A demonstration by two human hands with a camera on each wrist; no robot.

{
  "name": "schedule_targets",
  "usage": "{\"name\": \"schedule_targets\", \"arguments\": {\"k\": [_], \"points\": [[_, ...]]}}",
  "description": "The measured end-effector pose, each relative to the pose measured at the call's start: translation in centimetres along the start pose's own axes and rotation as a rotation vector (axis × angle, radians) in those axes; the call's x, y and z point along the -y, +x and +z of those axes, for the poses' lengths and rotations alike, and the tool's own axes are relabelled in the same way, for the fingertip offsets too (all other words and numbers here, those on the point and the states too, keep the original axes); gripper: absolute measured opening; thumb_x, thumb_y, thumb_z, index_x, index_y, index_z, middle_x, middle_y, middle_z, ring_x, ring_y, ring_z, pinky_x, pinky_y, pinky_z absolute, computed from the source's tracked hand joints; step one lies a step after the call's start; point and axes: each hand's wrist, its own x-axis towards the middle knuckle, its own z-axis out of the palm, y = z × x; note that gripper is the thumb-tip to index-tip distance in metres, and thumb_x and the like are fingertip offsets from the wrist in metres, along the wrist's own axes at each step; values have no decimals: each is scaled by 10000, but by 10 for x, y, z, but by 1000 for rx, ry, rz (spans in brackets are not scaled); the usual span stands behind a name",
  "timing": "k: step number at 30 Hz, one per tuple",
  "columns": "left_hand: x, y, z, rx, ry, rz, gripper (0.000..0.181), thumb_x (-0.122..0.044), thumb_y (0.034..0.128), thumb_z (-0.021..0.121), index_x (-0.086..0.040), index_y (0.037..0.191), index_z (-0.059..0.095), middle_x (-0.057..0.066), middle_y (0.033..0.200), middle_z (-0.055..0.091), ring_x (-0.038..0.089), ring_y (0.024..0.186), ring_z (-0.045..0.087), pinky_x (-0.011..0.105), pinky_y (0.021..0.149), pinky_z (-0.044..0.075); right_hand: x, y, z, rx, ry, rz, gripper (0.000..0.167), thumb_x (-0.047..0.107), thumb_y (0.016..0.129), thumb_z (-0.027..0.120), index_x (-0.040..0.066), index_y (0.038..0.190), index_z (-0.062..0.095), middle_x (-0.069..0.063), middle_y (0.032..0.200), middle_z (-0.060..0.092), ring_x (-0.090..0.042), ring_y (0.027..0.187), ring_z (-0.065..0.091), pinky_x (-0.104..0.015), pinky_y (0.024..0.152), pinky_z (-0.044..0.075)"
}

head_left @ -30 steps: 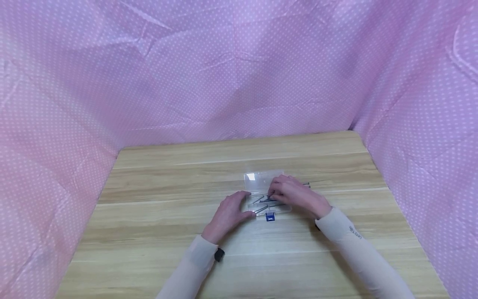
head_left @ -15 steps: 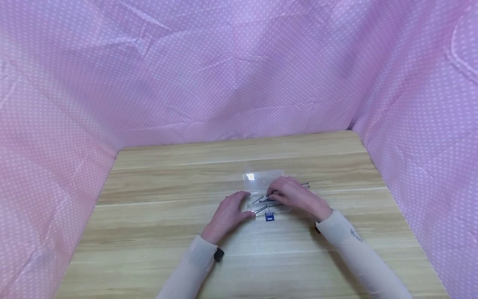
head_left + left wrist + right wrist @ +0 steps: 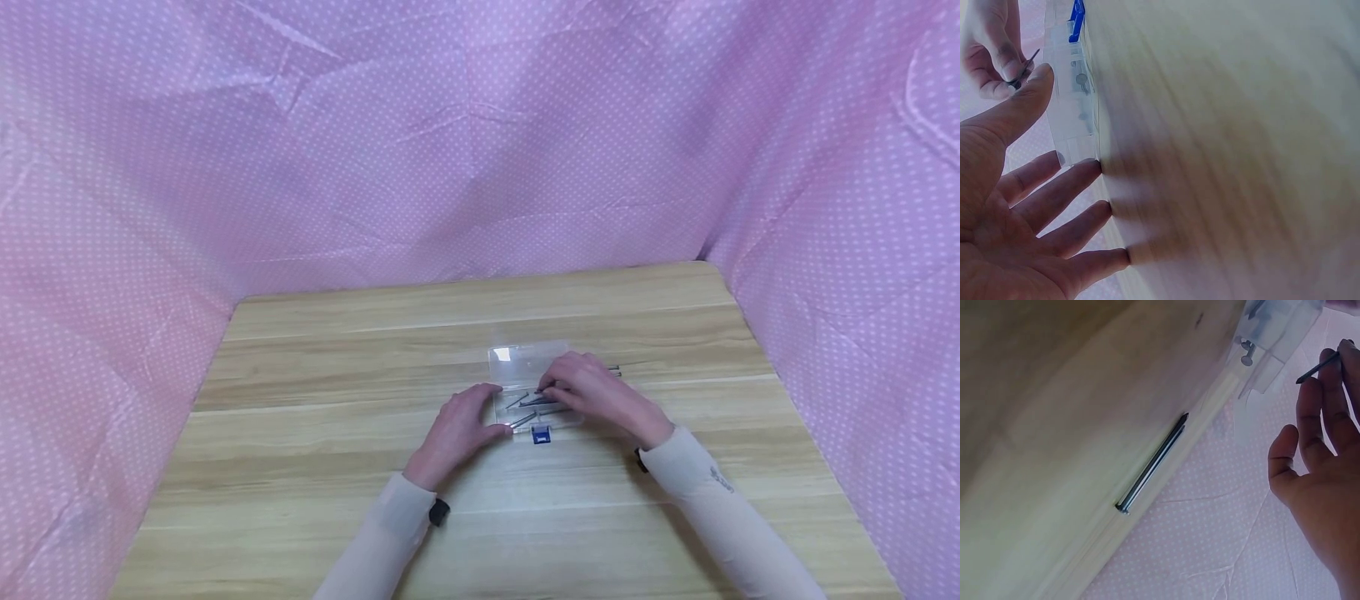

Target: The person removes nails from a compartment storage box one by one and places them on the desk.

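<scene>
A clear plastic box point(image 3: 501, 412) with a blue latch point(image 3: 541, 435) lies with its lid point(image 3: 517, 362) folded back; several nails point(image 3: 525, 419) are inside. My left hand point(image 3: 459, 429) rests at the box's left side, thumb and fingers spread, fingertips on the table in the left wrist view. Above the box my right hand point(image 3: 592, 393) pinches a nail point(image 3: 1319, 367), which the right wrist view shows between thumb and fingers. Two nails point(image 3: 1152, 464) lie side by side on the table to the right of the box, partly behind my right hand in the head view.
The wooden table point(image 3: 337, 350) extends around the box on all sides. Pink dotted cloth point(image 3: 360, 150) hangs behind the table and along its left and right sides.
The right hand has shifted slightly over the box, its fingers still pinched together. The left hand and the box have hardly moved.
</scene>
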Motion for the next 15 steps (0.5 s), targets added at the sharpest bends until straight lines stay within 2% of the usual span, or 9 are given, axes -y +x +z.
{"name": "schedule_targets", "arguments": {"k": [15], "points": [[2, 1, 0, -7, 0, 14, 663, -347, 832, 876, -75, 1378, 616, 107, 1330, 669, 310, 1193, 629, 498, 1029, 496, -8, -13, -4, -92, -13, 8, 135, 87, 925, 764, 122, 1055, 758, 10, 1031, 740, -249, 1048, 651, -493, 925, 501]]}}
